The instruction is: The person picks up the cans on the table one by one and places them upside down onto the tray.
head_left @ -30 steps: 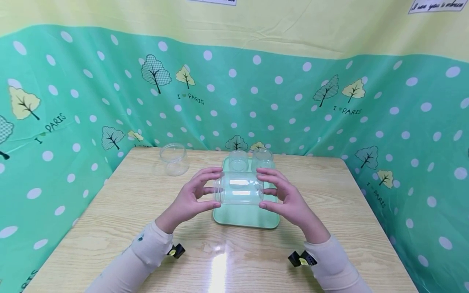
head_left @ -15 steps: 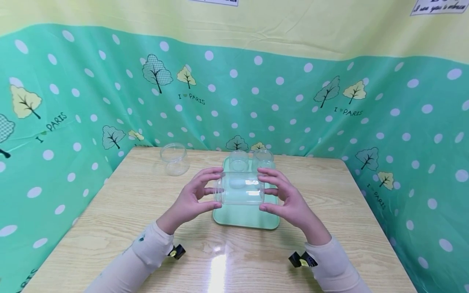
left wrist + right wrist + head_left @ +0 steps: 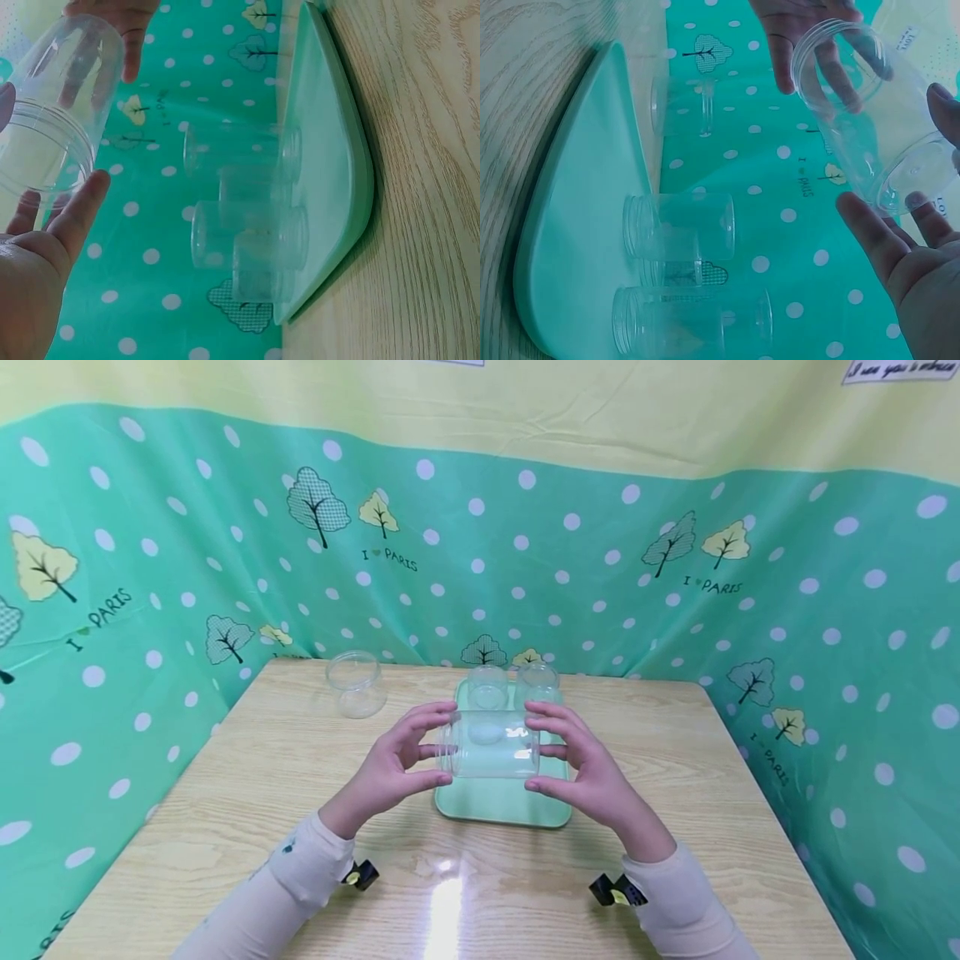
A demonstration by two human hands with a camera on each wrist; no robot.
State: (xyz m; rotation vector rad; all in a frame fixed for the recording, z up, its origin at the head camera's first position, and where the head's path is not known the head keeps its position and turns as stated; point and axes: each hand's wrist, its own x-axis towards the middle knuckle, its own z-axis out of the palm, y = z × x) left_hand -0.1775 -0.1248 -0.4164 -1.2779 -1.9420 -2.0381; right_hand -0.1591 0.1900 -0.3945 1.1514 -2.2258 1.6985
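Observation:
A clear plastic jar (image 3: 491, 745) lies sideways in the air between both hands, overlapping the green tray (image 3: 502, 808) in the head view. My left hand (image 3: 401, 756) grips its threaded mouth, thumb below and fingers above. Round the closed base at the other end curl the fingertips of my right hand (image 3: 577, 758). Its inside shows nothing but see-through wall in the left wrist view, where the jar (image 3: 64, 97) slants up to the right hand. Several clear jars stand on the tray's far end, among them a taller jar (image 3: 694, 322) and a wider jar (image 3: 679, 225), threaded ends down.
Another clear jar (image 3: 356, 687) stands at the table's back left, left of the tray. Behind the wooden table (image 3: 247, 793) hangs a green and yellow cloth (image 3: 480, 535), with more cloth along both sides. Bare wood shows on either side of the tray.
Both hands keep nearly the same place. Bright reflections on the held jar have shrunk and shifted right, and the right thumb sits slightly farther left.

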